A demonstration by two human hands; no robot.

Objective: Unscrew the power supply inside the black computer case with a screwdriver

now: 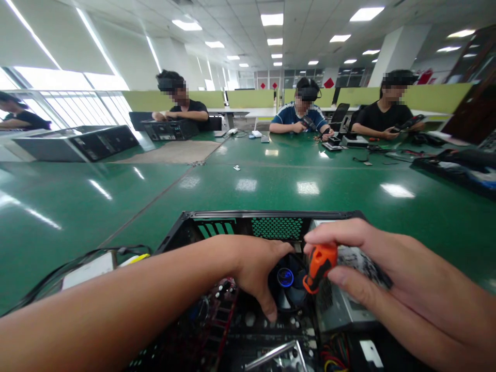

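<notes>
An open black computer case (271, 213) lies in front of me, its inside facing up. My left hand (261, 268) reaches into it and grips the round CPU cooling fan (296, 289), thumb on the near side and fingers at the far rim. The fan has a blue shiny hub label. My right hand (360, 253) holds an orange and black screwdriver (321, 266) by its handle between thumb and fingers, just right of the fan. The screwdriver is tilted, and its tip cannot be made out.
The metal power supply (341, 310) sits at the case's right, with coloured cables (335, 356) nearer me. A red circuit board (222, 315) is left of the fan. Black cables (50, 289) lie left of the case. Several people work across the green table (217, 188).
</notes>
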